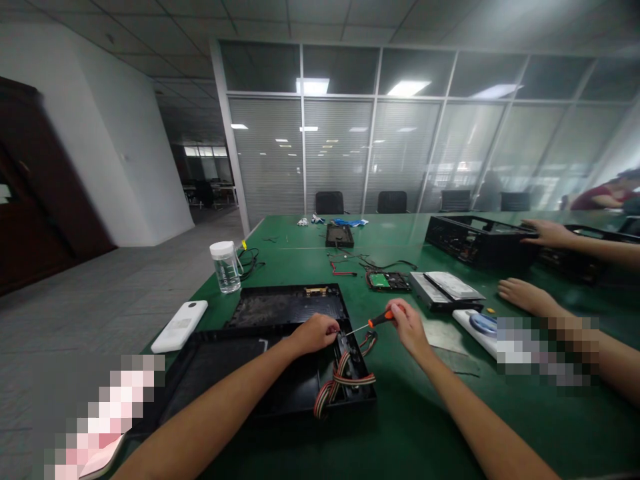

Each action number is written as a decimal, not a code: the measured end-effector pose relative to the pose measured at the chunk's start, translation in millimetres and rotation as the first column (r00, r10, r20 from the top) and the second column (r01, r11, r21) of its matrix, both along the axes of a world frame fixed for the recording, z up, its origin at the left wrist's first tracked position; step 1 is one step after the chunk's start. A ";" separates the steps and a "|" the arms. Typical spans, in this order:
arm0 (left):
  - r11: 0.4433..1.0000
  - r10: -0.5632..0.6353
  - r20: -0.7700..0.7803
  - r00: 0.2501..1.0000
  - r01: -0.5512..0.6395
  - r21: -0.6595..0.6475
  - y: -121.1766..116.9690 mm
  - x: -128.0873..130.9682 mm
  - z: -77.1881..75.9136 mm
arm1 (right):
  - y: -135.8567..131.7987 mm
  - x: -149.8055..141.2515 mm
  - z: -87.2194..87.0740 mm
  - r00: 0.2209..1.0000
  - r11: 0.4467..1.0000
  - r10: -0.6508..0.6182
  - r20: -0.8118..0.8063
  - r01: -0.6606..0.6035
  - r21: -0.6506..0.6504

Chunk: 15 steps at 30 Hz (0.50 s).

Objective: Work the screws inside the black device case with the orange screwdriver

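Note:
An orange-and-black screwdriver [382, 318] is gripped in my right hand [407, 325], its thin shaft pointing left. The tip reaches the right end of a shallow black metal casing [295, 373] lying on the table. My left hand [316, 333] is over that same end, fingers pinched close to the tip; whatever they hold is too small to make out. Striped ribbon wires [345, 380] in red, black and white loop over the casing's right side. Behind it lies a second black panel [285, 307] with a brass-coloured strip [317, 291] at its far edge.
A water bottle [227, 268] and white power bank [180, 325] stand left. A green circuit board [383, 280], a stacked drive [445, 290], loose cables [345, 272] and a black chassis [475, 240] are on the table [400, 427]. Another person's hands [530, 297] are at right.

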State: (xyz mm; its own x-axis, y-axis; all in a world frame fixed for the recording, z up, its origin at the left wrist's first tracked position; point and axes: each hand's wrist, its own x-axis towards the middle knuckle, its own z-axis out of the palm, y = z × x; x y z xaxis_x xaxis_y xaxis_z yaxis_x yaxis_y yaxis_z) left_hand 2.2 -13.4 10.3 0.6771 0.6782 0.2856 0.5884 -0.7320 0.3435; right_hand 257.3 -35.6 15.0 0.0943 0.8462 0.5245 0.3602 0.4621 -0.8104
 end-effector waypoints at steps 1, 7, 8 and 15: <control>1.000 0.002 0.012 1.000 -0.002 -0.013 0.8 0.3 -0.7 | -1.0 -2.7 -0.6 0.999 1.000 -0.006 0.051 0.005 0.018; 0.999 0.006 0.033 0.999 -0.005 -0.038 3.6 -0.1 -5.4 | 0.0 -5.9 -0.3 0.984 1.000 -0.010 0.178 0.010 0.003; 0.999 0.009 0.025 1.000 -0.008 -0.033 3.4 -0.1 -5.3 | 0.5 -5.9 0.1 0.980 1.000 -0.005 0.197 0.006 -0.002; 1.000 -0.006 -0.004 1.000 0.006 0.000 1.9 -0.1 -2.5 | -4.9 -3.0 6.5 0.940 0.999 -0.030 0.340 0.020 0.033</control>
